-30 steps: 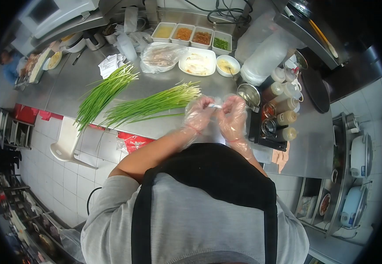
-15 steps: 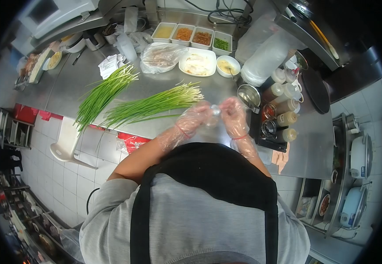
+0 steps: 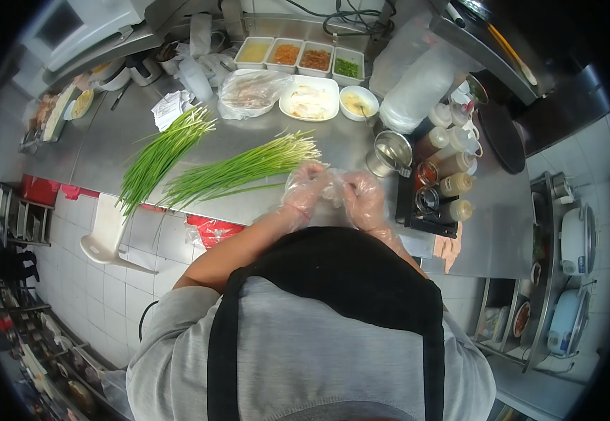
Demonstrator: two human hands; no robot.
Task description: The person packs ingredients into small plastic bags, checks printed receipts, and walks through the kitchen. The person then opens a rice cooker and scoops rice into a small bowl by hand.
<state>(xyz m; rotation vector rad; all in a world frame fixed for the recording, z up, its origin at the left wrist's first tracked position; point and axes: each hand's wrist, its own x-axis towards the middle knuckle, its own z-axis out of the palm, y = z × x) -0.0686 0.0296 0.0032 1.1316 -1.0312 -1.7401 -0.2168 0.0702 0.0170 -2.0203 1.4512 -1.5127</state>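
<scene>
My left hand (image 3: 303, 188) and my right hand (image 3: 363, 198), both in clear plastic gloves, are close together over the steel counter near my apron. Their fingers are pinched on a crumpled piece of clear plastic (image 3: 332, 188) stretched between them; its exact kind is hard to make out. A bunch of long green chives (image 3: 249, 168) lies just left of my left hand, pale ends toward it. Farther left is a second chive bunch (image 3: 161, 160), its green tips hanging past the counter edge. A metal pot (image 3: 389, 153) stands beyond my right hand.
Along the back are white tubs of chopped ingredients (image 3: 315, 60), a bagged item (image 3: 252, 93), a white dish (image 3: 309, 98) and a small bowl (image 3: 358, 104). Squeeze bottles (image 3: 456, 185) fill a black tray on the right. A white chair (image 3: 108, 235) stands below the counter's front edge.
My hands have drawn slightly closer to each other and shifted a little left. The shiny bit between them now appears as a wider crumple of clear plastic. The view has shifted slightly.
</scene>
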